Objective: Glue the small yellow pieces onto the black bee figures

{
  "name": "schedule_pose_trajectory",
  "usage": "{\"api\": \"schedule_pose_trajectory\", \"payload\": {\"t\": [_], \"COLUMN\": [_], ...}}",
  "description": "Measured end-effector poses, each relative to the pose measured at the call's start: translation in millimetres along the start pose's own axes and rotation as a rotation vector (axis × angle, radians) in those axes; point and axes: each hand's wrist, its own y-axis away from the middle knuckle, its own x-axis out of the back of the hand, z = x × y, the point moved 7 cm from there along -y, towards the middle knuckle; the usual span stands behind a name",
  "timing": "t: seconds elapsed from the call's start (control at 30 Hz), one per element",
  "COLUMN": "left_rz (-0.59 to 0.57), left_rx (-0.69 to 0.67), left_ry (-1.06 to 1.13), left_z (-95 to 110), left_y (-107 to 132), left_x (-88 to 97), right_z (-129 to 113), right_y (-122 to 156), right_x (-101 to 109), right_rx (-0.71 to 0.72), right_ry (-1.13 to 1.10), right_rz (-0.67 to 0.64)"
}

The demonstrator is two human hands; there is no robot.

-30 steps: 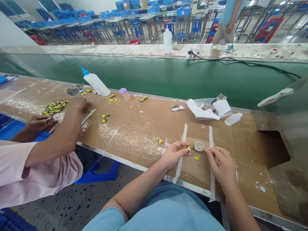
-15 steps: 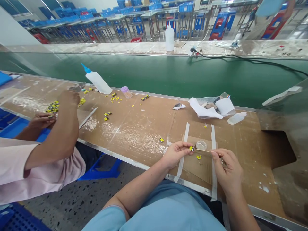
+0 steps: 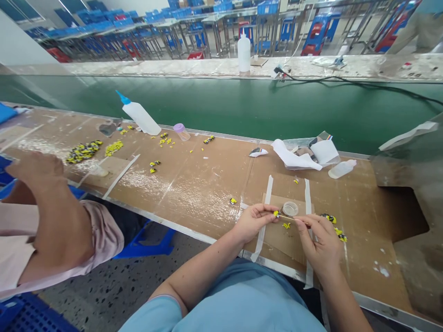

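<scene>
Brown cardboard bench (image 3: pixel 194 184): left of a round clear dish (image 3: pixel 290 208), left hand (image 3: pixel 252 223) pinches small yellow-black piece (image 3: pixel 276 213), seemingly steadying it for thin tan stick (image 3: pixel 287 217) gripped by right hand (image 3: pixel 321 239).

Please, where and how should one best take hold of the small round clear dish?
Grip the dish by its far rim, probably from above: it looks low and round, while the thin stick in the right hand passes its near side.
</scene>
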Motion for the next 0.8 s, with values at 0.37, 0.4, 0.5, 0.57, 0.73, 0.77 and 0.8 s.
{"api": "schedule_pose_trajectory", "payload": {"t": [0.37,0.4,0.5,0.57,0.73,0.77,0.8], "left_rz": [-0.002,-0.008,-0.024,-0.028,-0.023,-0.022,-0.02], "left_rx": [-0.024,-0.029,-0.029,-0.022,-0.006,-0.002,0.001], "left_ry": [-0.003,-0.002,0.01,0.021,0.044,0.052,0.059], "left_z": [3,3,3,2,2,2,3], "left_y": [2,2,1,1,1,1,1], "left_x": [-1.5,-1.7,-2.4,-2.5,-1.5,-1.5,-1.7], "right_z": [-2,-1,6,10,12,11,12], "right_y": [2,2,1,-2,-8,-8,-8], "right_x": [3,5,11,16,15,14,12], "right_rx": [-0.003,-0.022,-0.074,-0.073,0.067,0.087,0.098], "right_ry": [0.038,0.03,0.05,0.1,0.224,0.232,0.238], "right_rz": [0.041,0.043,0.057,0.07,0.047,0.037,0.029]}}
